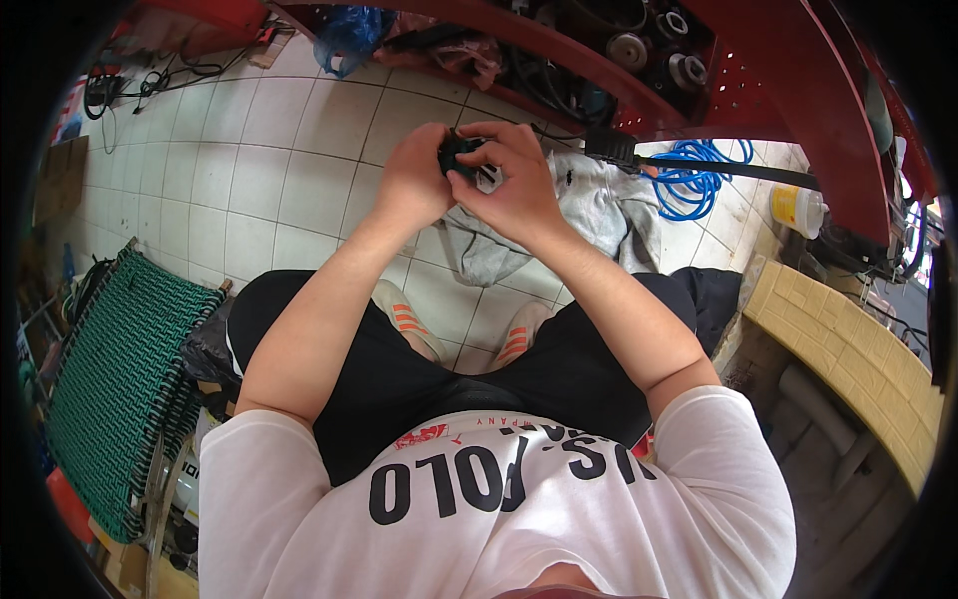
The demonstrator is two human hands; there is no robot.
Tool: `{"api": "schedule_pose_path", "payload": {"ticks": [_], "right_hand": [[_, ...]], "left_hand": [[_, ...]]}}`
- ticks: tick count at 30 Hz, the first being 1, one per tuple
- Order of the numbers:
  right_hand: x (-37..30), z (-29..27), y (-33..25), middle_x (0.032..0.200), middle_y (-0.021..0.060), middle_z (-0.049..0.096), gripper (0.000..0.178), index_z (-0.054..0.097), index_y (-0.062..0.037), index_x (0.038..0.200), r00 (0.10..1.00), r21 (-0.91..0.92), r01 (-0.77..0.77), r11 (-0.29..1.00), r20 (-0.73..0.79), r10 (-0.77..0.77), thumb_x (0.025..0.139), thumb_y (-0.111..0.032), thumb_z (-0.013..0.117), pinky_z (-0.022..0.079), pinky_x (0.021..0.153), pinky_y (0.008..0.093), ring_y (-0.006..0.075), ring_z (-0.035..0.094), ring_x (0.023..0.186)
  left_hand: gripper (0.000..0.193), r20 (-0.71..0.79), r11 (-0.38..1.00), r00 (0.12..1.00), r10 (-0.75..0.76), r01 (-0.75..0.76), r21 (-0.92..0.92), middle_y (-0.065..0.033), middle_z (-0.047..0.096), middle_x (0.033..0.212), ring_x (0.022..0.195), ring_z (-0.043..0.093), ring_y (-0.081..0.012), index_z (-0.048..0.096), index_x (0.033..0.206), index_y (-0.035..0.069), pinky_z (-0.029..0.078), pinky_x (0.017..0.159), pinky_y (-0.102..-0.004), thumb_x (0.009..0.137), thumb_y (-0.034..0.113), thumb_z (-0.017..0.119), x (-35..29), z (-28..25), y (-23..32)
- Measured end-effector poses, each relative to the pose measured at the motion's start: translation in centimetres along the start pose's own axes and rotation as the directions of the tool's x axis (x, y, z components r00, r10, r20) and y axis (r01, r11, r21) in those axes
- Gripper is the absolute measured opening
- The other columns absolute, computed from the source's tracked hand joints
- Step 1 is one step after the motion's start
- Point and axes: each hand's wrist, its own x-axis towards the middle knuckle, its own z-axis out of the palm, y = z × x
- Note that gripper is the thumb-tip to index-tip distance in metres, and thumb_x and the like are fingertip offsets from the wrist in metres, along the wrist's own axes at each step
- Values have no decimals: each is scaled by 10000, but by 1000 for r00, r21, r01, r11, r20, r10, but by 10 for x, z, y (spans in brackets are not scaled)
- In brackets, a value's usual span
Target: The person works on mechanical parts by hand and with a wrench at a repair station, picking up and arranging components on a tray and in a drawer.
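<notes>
In front of me, above the tiled floor (319, 125), both hands are closed around a small dark part (459, 152) with a rounded black body. My left hand (417, 178) grips its left side. From the right, my right hand (514, 188) pinches it with thumb and fingers. A pale piece with a dark slot (488, 178) shows under the right fingers; whether it belongs to the dark part is unclear. The fingers hide most of the part, so its exact kind cannot be made out. A crumpled grey cloth (609, 215) lies on the floor beyond my right forearm.
A red metal rack (768, 100) holding round metal parts (687, 70) stands ahead and right. A black bar (733, 172) juts out near my right hand. Around are a coiled blue hose (689, 185), a white tub (796, 210), a green woven seat (125, 369) and a yellow brick-patterned panel (843, 344).
</notes>
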Motion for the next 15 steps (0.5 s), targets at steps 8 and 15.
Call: {"api": "schedule_pose_path", "payload": {"ticks": [8, 15], "right_hand": [[9, -5, 0, 1098, 55, 718, 152, 744, -54, 844, 993, -7, -114, 994, -15, 114, 772, -160, 825, 537, 895, 397, 293, 626, 1046], [3, 4, -5, 1007, 58, 683, 149, 681, -43, 763, 990, -70, -93, 993, -117, 84, 720, -121, 799, 539, 811, 411, 288, 623, 1007]], "left_hand": [[282, 21, 981, 995, 94, -96, 166, -177, 663, 960, 940, 649, -437, 640, 988, 44, 516, 768, -515, 777, 160, 787, 2, -5, 16], [189, -20, 962, 977, 214, -207, 177, -165, 623, 914, 895, 624, -431, 603, 940, 37, 499, 746, -528, 806, 114, 713, -1, 1, 12]]}}
